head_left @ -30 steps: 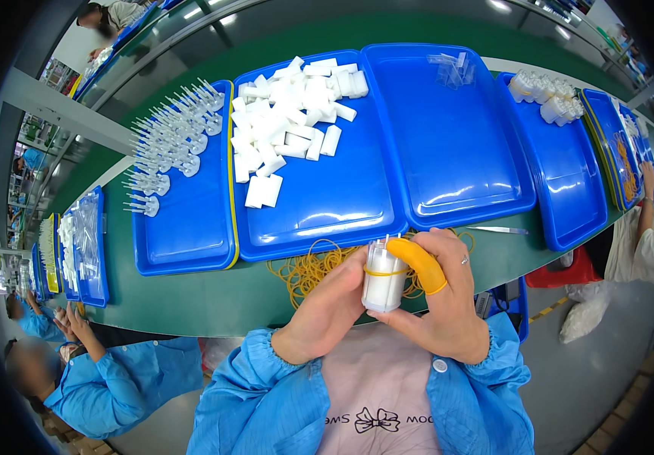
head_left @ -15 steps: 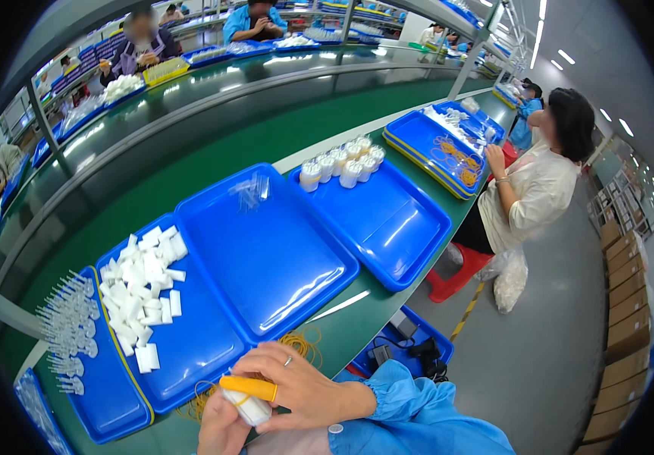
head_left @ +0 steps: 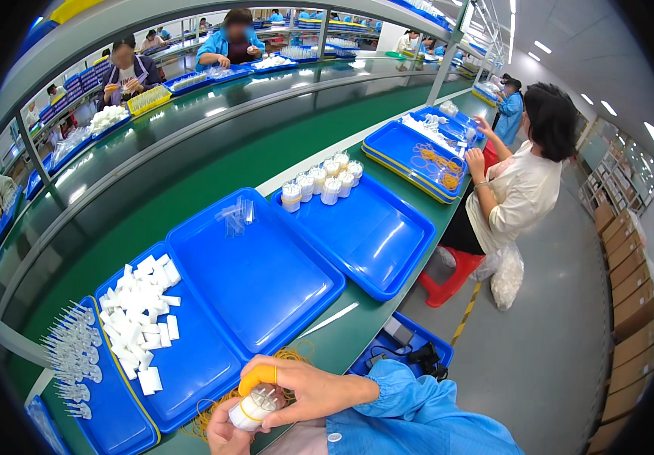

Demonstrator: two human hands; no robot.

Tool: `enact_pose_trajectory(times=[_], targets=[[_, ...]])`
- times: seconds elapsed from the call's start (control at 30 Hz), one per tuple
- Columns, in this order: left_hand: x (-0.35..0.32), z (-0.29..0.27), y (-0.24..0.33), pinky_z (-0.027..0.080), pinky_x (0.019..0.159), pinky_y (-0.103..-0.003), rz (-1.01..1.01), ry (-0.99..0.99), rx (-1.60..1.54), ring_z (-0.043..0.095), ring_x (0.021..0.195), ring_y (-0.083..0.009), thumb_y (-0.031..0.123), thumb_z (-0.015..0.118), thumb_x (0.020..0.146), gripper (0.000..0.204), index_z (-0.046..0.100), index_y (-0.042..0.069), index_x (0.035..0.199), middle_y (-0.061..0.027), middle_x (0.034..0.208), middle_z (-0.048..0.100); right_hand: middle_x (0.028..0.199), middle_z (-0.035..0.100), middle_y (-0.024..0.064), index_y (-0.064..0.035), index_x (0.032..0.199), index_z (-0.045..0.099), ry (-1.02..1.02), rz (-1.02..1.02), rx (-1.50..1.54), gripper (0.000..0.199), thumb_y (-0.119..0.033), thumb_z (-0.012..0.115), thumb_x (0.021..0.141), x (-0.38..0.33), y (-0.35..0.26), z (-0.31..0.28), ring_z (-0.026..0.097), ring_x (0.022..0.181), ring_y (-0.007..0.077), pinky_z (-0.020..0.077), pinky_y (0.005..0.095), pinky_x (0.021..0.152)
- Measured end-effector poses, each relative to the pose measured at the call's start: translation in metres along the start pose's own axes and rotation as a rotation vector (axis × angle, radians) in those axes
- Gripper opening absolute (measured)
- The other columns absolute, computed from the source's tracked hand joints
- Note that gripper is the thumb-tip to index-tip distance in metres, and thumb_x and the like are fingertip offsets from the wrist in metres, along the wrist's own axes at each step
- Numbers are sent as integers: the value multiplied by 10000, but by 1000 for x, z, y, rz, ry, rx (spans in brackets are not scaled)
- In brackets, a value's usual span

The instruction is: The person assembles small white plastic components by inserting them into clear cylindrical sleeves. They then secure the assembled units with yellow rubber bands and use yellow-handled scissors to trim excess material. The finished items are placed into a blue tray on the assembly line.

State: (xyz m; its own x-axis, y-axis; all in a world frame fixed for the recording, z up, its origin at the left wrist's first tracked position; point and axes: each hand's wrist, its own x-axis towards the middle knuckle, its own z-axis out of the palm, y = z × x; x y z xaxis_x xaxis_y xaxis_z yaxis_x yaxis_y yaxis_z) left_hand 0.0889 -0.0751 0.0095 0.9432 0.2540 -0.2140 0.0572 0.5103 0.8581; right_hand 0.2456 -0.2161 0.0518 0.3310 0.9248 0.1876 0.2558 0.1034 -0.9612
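Low in the view, both hands are closed on a bundle of white pieces [head_left: 248, 412] with a yellow rubber band round it and clear tips showing at its top. My left hand [head_left: 224, 431] grips it from the lower left, partly cut off by the picture's edge. My right hand [head_left: 308, 390] reaches over from the right, with a yellow finger cot [head_left: 257, 377] on one finger. Loose yellow rubber bands [head_left: 209, 413] lie beside and behind the hands. Farther off, a blue tray [head_left: 372, 258] bears several similar banded bundles [head_left: 330, 189] standing upright.
White blocks [head_left: 139, 315] fill part of a left tray [head_left: 198, 379]. Clear thin-stemmed parts [head_left: 76, 360] lie at its left. The middle tray [head_left: 266, 273] holds clear strips [head_left: 237, 218]. A white strip [head_left: 330, 319] lies by the table edge. At the right, a co-worker [head_left: 520, 182] sits near stacked trays [head_left: 410, 163].
The bundle has tipped more upright, with its clear-tipped end now turned up. My right hand's covered finger has moved from across its side to its top. The whole view has shifted slightly.
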Motion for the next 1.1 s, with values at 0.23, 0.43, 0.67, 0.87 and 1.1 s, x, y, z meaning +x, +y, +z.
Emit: enact_pose_trajectory(times=[0.23, 0.43, 0.67, 0.87, 1.1], targets=[[-4, 1, 6, 472, 869, -278, 285, 95, 489, 593, 1008, -209, 242, 629, 877, 520, 439, 49, 1321, -122, 1145, 598, 1085, 521, 85, -57, 1124, 516, 94, -9, 43, 440, -205, 716, 761, -3, -2, 8, 520, 972, 221, 421, 317, 835], [13, -28, -4, 508, 749, -327, 367, 38, 469, 648, 833, -247, 637, 412, 872, 787, 575, -87, 1135, -179, 967, 655, 1035, 538, 92, -49, 1086, 594, 343, -96, -217, 382, -186, 722, 754, -3, -18, -10, 559, 906, 209, 484, 310, 746], [-11, -41, 27, 497, 708, -323, 434, 358, 441, 615, 741, -213, 511, 398, 930, 605, 580, -64, 983, -149, 821, 636, 1020, 514, 105, -48, 1054, 626, 917, -54, -888, 319, -68, 697, 744, 3, 27, -154, 577, 821, 205, 500, 277, 644], [-30, -70, 31, 490, 686, -302, 477, 578, 269, 589, 712, -192, 424, 365, 972, 500, 557, -38, 957, -131, 799, 605, 990, 506, 115, -58, 1118, 569, 859, 99, -1006, 398, -84, 691, 740, 21, 65, -212, 572, 785, 236, 474, 315, 638], [-33, -68, 33, 482, 680, -309, 529, 567, 282, 574, 704, -185, 428, 343, 978, 500, 559, -22, 952, -119, 787, 591, 972, 535, 125, -50, 1062, 580, 833, 78, -1368, 400, -173, 727, 711, 61, 99, -245, 590, 866, 311, 475, 392, 698]])
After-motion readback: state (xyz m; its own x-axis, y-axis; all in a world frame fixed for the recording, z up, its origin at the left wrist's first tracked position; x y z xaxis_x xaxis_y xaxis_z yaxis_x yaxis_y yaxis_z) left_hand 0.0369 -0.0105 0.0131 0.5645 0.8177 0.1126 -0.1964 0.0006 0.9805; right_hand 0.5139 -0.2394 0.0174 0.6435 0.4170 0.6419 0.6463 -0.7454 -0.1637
